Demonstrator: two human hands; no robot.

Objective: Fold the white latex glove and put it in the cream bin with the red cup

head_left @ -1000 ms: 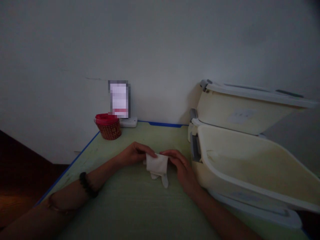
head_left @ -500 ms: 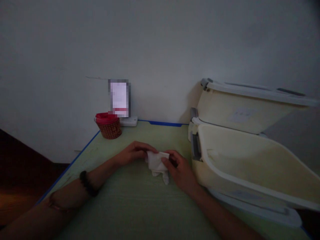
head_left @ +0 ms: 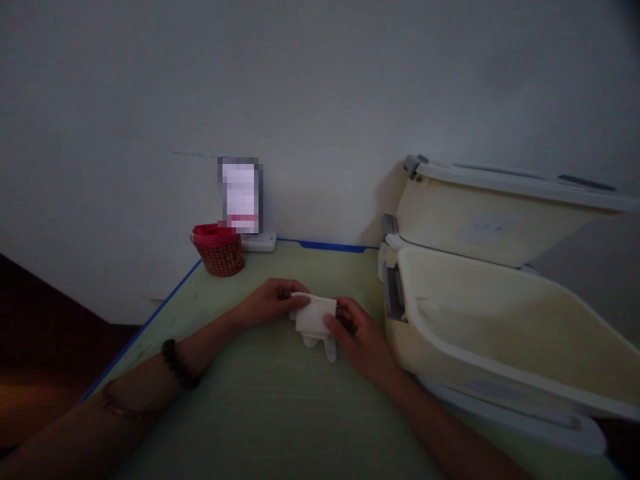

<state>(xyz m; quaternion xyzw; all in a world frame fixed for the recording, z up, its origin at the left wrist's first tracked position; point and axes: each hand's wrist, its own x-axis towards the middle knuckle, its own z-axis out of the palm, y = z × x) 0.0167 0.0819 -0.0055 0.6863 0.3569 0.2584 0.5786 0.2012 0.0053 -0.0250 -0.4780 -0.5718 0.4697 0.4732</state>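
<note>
Above the middle of the green table [head_left: 280, 400], both hands pinch a small white glove [head_left: 316, 317]. It looks folded over at the top, and a few finger ends hang from its lower edge. My left hand [head_left: 270, 303] grips its upper left corner, thumb in front and fingers behind. On the right edge, my right hand [head_left: 361, 337] holds it between thumb and fingers. A dark beaded bracelet [head_left: 179, 365] circles my left wrist.
Close on the right stands a cream storage bin [head_left: 480, 373] with its front uncovered; another bin [head_left: 465, 223] sits behind and above it. At the back left are a woven basket [head_left: 220, 257] with a red liner, a white power strip [head_left: 260, 243] and a blurred-out screen [head_left: 241, 193] near the wall.
My left thumb has come round to the front of the glove at its upper left. The glove's top edge is now straighter and flatter, and slightly higher.
</note>
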